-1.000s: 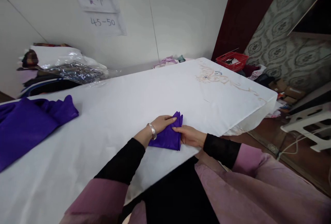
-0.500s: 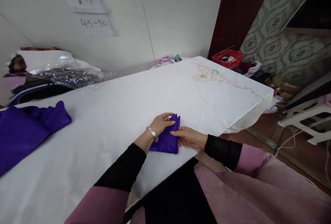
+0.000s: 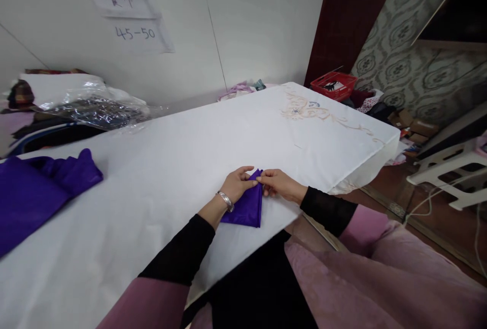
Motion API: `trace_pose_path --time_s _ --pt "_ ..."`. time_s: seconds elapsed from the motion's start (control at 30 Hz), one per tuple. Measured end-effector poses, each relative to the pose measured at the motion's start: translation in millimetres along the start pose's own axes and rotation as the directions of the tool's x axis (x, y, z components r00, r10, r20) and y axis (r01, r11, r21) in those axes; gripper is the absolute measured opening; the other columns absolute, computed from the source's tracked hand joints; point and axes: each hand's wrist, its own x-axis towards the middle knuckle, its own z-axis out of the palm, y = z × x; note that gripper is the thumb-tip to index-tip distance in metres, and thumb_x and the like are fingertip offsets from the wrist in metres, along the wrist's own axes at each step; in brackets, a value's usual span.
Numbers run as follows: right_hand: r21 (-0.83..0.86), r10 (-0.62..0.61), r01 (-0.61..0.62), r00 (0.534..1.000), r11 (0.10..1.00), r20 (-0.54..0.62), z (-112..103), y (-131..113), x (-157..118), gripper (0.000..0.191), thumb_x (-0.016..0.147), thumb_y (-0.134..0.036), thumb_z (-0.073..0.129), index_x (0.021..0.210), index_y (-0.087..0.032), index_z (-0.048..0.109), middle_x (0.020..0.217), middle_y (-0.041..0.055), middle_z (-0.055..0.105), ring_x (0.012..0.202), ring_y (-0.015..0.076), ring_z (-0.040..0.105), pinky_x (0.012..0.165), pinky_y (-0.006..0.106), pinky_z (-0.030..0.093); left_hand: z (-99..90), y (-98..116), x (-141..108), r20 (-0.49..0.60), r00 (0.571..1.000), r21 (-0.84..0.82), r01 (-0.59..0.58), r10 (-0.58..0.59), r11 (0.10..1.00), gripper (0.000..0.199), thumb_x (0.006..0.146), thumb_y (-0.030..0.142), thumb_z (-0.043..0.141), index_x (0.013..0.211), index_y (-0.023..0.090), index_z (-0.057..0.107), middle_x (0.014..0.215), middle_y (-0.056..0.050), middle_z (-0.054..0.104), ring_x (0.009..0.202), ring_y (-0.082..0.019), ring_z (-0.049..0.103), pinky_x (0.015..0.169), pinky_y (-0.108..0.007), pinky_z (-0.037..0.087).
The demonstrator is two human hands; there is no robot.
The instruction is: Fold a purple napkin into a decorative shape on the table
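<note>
While our right hand (image 3: 280, 185) pinches top corner of folded purple napkin (image 3: 245, 211), grip closed on it, our left hand (image 3: 236, 186) lays thumb by same corner, index finger spread away; how firmly left grip holds, we cannot tell. Silver bracelet (image 3: 227, 202) on left wrist. Napkin on white-clothed counter (image 3: 152, 212), near our edge. Larger purple cloth (image 3: 34, 199) well apart, leftward. Farther off, red basket (image 3: 335, 85).

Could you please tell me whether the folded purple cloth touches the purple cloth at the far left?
Apart: the head view shows white tablecloth between the folded purple cloth and the other purple cloth.
</note>
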Motion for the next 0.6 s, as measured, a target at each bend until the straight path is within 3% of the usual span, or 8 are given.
trace_pose_path --time_s 0.2,0.37,0.5,0.6 --pt "-0.282 -0.204 0.181 0.978 0.942 -0.055 -7 15 0 0.022 0.078 -0.033 0.056 0.062 -0.019 0.05 0.048 -0.0056 0.047 0.045 0.0084 0.043 0.045 0.021 0.032 -9.4 -7 8 -0.13 0.992 0.23 0.028 0.002 0.973 0.03 0.078 0.039 0.052 0.094 0.016 0.064 0.084 -0.005 0.07 0.065 -0.015 0.061 0.06 -0.029 0.049" --pt "-0.561 -0.482 0.357 0.872 0.747 -0.086 -14 20 1 0.016 0.078 -0.029 0.057 0.065 -0.02 0.057 0.08 0.0011 0.056 0.075 0.0142 0.052 0.069 0.027 0.041 -1.6 -11 5 -0.083 0.986 0.498 -0.088 0.148 0.863 0.026 0.081 0.037 0.049 0.089 0.02 0.068 0.089 -0.004 0.07 0.085 -0.021 0.063 0.08 -0.035 0.048" --pt "-0.574 -0.5 0.364 0.861 0.733 -0.092 -18 20 6 0.013 0.078 -0.028 0.058 0.069 -0.02 0.061 0.114 0.0059 0.054 0.102 0.0197 0.052 0.087 0.034 0.039 5.5 -19 0 -0.052 0.975 0.654 -0.13 0.216 0.745 0.028 0.082 0.032 0.05 0.102 0.019 0.065 0.096 -0.006 0.069 0.09 -0.022 0.062 0.085 -0.035 0.047" --pt "-0.555 -0.46 0.344 0.884 0.758 -0.08 -21 21 11 0.01 0.075 -0.025 0.058 0.067 -0.02 0.061 0.112 0.0053 0.057 0.102 0.02 0.052 0.089 0.035 0.038 6.9 -28 0 -0.048 0.958 0.711 -0.167 0.284 0.683 0.028 0.081 0.029 0.052 0.105 0.018 0.063 0.097 -0.008 0.067 0.092 -0.023 0.06 0.086 -0.037 0.046"
